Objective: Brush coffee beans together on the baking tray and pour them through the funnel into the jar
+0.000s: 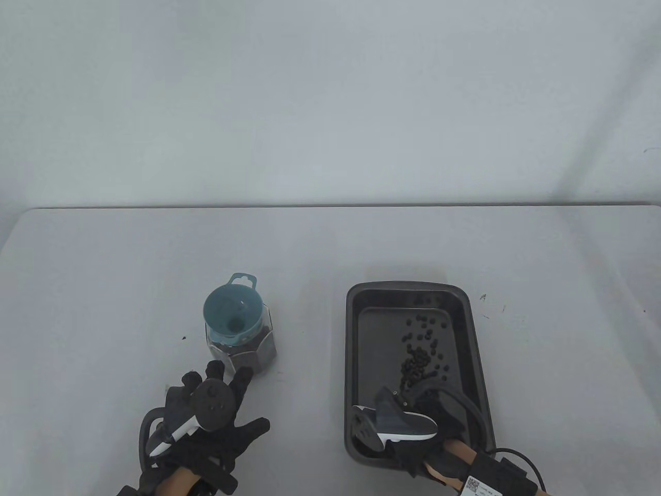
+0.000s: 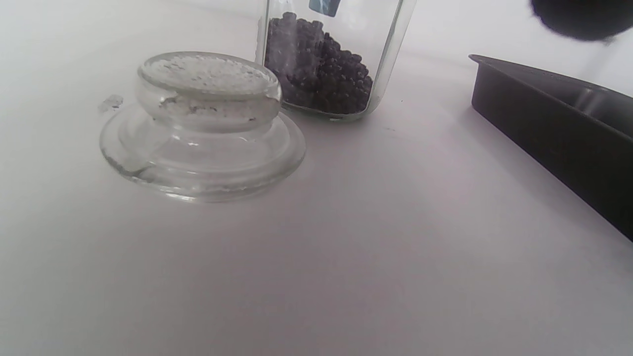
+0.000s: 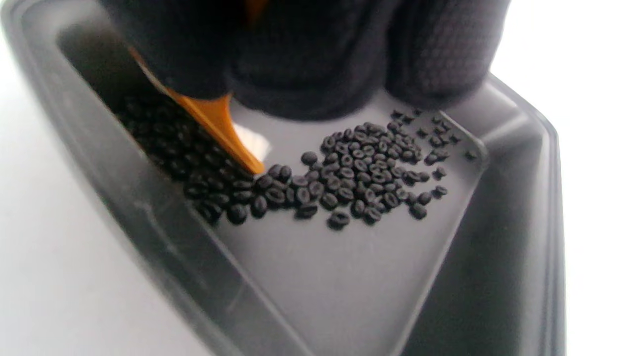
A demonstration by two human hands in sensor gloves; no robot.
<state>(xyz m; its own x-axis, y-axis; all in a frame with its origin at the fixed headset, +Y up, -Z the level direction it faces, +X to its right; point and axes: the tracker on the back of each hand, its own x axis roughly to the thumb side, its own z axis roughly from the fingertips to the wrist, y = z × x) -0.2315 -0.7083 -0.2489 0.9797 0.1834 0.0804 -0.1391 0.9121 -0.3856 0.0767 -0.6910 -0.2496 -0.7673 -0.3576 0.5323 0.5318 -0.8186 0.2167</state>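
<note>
The dark baking tray lies right of centre, with coffee beans scattered along its right half. My right hand is inside the tray's near end. In the right wrist view its fingers curl round an orange brush, whose tip touches the beans near the tray wall. A glass jar partly filled with beans carries a teal funnel. My left hand is spread flat just in front of the jar, holding nothing.
The jar's glass lid lies on the table beside the jar, hidden under my left hand in the table view. The tray's side is close on the right. One stray bean lies left of the jar.
</note>
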